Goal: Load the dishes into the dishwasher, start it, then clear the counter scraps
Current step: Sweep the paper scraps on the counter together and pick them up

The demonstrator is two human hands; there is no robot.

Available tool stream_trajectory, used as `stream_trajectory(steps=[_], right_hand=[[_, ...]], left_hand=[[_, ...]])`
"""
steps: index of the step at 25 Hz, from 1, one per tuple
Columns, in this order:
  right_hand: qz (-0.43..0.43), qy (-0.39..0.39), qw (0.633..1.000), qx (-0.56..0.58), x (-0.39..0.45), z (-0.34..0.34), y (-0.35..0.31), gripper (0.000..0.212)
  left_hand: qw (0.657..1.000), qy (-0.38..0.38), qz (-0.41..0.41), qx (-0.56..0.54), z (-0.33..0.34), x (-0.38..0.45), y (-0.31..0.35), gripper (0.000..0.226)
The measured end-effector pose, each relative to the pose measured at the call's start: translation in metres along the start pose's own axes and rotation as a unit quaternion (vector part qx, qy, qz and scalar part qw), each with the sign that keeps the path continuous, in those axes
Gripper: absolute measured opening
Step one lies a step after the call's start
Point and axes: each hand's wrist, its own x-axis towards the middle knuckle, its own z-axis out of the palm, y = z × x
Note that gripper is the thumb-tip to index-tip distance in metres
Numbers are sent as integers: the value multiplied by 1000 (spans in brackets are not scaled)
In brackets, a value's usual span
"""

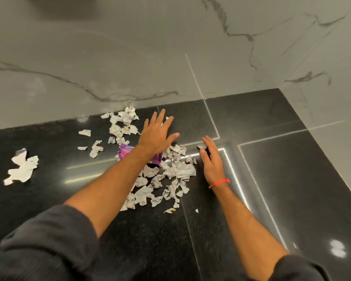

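Scraps (166, 175) of torn paper still litter the black worktop (292, 179) between both hands, left (157, 131) and right (212, 159) spread flat, suggesting clearing has barely begun; no dishwasher in view.

The setting is a home kitchen corner. A polished black granite table (282, 179) with visible slab joints runs into a corner, and grey marble-veined wall tiles (130, 57) rise directly behind it and to its right. Torn paper scraps (170, 175) lie scattered on the table near the rear wall.
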Motion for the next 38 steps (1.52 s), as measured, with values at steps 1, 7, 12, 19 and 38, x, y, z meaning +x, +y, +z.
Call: stream_trajectory(steps=[1, 7, 12, 19, 38], right_hand=[[29, 10, 998, 54, -11, -3, -1, 43], [20, -151, 966, -209, -38, 5, -17, 61], [-25, -170, 977, -126, -96, 26, -24, 55], [84, -49, 917, -387, -149, 9, -23, 83], [104, -123, 986, 34, -206, 72, -52, 48]], left_hand=[[999, -40, -12, 9, 0, 7, -5, 75], [995, -55, 85, 10, 13, -66, 21, 56], [990, -12, 134, -30, 25, -165, -3, 45], [984, 86, -136, -81, 52, -280, -62, 68], [920, 104, -216, -310, 55, -357, -26, 66]])
